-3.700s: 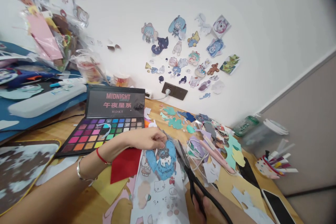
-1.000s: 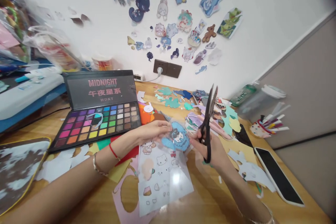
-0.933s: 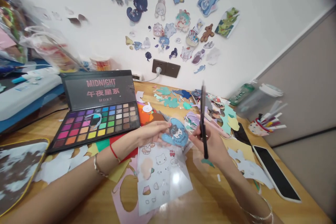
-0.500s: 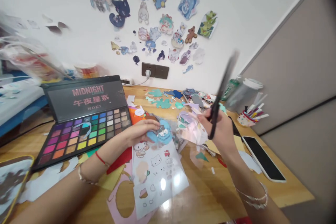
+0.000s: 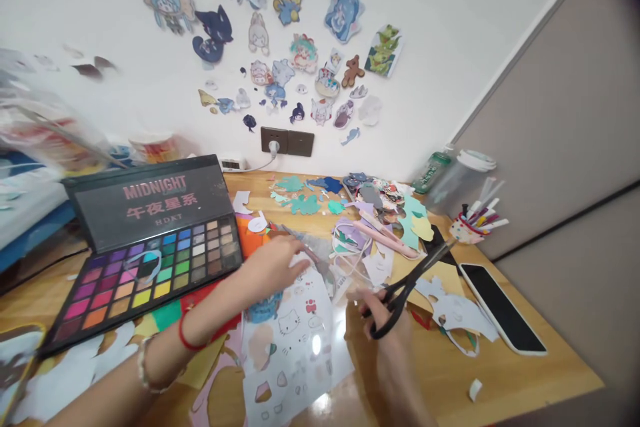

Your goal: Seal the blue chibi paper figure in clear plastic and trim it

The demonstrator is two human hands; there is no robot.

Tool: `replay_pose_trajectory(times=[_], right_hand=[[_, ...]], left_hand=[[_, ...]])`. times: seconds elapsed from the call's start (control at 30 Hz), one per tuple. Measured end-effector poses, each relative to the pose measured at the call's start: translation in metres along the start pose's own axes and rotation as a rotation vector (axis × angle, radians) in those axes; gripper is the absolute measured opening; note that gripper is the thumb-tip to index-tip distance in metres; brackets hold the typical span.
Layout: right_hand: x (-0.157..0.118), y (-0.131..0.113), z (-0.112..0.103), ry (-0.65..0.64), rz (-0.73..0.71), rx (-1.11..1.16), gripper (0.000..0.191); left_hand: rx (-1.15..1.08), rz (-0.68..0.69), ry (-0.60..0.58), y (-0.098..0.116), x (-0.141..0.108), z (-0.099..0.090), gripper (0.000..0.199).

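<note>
Black scissors point(image 5: 419, 271) are held by their handles in my right hand point(image 5: 387, 320), low over the table, with blades pointing up and to the right. My left hand point(image 5: 274, 265) is over the top of a printed sheet point(image 5: 287, 380), its fingers stretched out and apparently holding nothing. Outlined cat-face drawings, a red bow and small shapes are on that sheet. A blue cutout point(image 5: 265, 307) lies on the sheet below my left wrist, partly hidden. Between the hands, a clear plastic piece point(image 5: 345, 280) reflects light.
An open eyeshadow palette point(image 5: 150, 267) is on the left. Paper scraps point(image 5: 305, 203) and pink tweezers point(image 5: 385, 237) lie behind my hands. At right are a phone point(image 5: 503, 310), a pen cup point(image 5: 467, 230), a lidded plastic container point(image 5: 463, 180) and a green bottle point(image 5: 433, 170).
My right hand has come down with the scissors, which now tilt rightward. My left hand has left the blue cutout, which now lies lower on the sheet. The view has shifted slightly.
</note>
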State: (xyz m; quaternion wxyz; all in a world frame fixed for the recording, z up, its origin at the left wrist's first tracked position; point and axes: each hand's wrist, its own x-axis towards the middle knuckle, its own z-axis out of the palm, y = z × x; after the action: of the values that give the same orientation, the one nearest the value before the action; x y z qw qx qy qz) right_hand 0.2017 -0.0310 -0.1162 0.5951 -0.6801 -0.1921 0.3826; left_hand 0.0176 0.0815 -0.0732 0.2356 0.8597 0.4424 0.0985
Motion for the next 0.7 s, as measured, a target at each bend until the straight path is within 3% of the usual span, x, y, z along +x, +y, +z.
replay_pose_trajectory(times=[0.17,0.37,0.57,0.7], right_hand=[[-0.010,0.009,0.007,-0.071,0.030,-0.075,0.026],[-0.014,0.013,0.002,-0.133,0.000,-0.279,0.031],[-0.010,-0.006,-0.024,-0.211,-0.109,-0.534,0.031],[0.015,-0.025,-0.048,-0.078,-0.239,-0.671,0.035]], left_hand=[[0.103,0.066,-0.051,0.023,0.021,0.032,0.049],[0.173,0.014,-0.078,0.043,0.017,0.044,0.053],[0.180,-0.054,-0.088,0.046,0.018,0.054,0.052],[0.162,-0.016,-0.089,0.046,0.020,0.060,0.070]])
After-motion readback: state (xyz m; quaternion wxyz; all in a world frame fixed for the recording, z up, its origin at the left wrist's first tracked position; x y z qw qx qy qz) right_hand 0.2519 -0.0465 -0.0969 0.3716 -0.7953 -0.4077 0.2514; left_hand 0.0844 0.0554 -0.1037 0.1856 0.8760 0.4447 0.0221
